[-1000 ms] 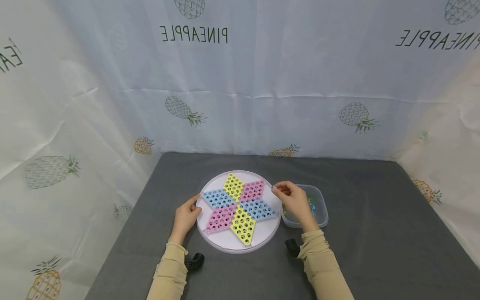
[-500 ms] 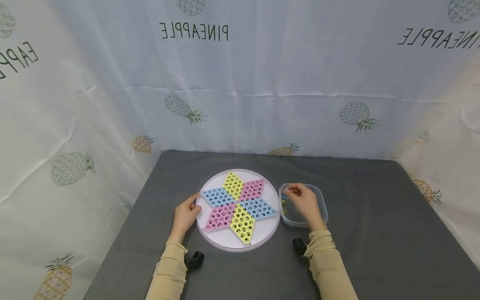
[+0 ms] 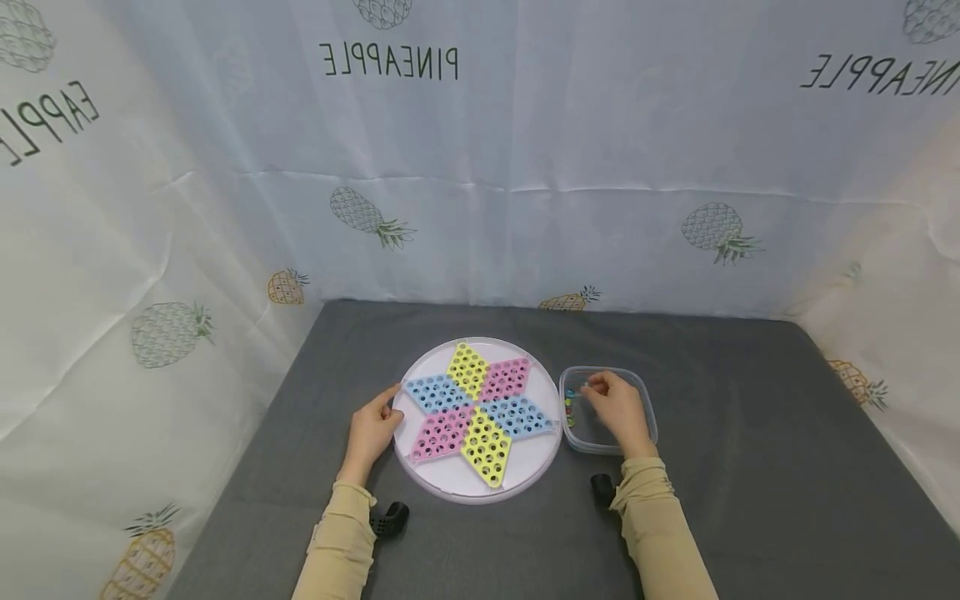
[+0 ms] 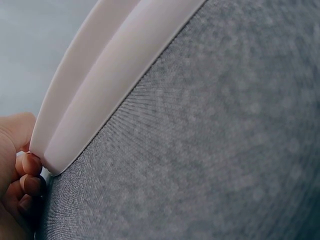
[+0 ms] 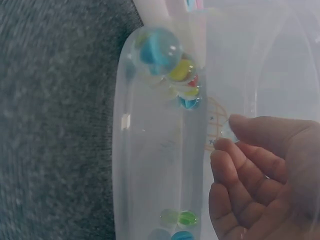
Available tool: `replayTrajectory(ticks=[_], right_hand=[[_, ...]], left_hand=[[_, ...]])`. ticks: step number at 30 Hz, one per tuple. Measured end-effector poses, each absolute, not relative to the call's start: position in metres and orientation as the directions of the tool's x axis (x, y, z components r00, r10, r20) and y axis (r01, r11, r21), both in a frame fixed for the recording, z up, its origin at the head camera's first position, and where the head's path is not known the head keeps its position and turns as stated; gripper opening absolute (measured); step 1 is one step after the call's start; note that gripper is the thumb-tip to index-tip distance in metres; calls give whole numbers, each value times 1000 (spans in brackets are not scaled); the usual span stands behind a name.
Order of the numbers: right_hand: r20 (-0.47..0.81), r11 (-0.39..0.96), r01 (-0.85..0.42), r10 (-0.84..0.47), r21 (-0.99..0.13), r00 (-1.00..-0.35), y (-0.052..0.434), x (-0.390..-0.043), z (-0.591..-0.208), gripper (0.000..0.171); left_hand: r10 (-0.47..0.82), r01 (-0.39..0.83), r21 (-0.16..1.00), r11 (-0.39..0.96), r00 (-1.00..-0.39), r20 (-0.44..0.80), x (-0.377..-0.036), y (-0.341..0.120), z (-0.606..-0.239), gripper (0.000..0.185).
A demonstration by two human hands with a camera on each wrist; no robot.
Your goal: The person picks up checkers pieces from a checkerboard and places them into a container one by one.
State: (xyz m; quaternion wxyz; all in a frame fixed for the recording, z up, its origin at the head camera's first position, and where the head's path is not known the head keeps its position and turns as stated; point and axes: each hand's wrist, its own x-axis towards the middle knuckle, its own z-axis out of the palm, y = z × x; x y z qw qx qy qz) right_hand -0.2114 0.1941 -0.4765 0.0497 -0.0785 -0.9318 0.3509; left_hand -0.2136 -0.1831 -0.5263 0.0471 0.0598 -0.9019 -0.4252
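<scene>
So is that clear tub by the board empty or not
Not empty: the clear tub has no lid on, and a few coloured marbles lie inside along its wall.

Grey table (image 3: 735, 433) lay open right of the tub (image 3: 645, 417); the round board (image 3: 457, 483) blocked its left side, touching. Curtain (image 3: 525, 233) closed off the far edge.

Right hand (image 3: 618, 406) now inside container (image 3: 645, 390)

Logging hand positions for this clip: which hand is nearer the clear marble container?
Right. The right hand is inside the clear container, above the marbles; the left hand holds the round board at its far edge.
</scene>
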Motion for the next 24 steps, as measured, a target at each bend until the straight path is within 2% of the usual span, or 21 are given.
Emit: replayTrajectory(ticks=[15,24], right_hand=[[-3,769,161,203,-619,-979,202,-206,-481,31],[68,696,78,180,-713,-981,208,-193,-472,34]], left_hand=[[-135,-44,773,633,-989,55,-214,-176,-528,48],[-87,13,767,641,-992,89,-206,-182,-529,48]])
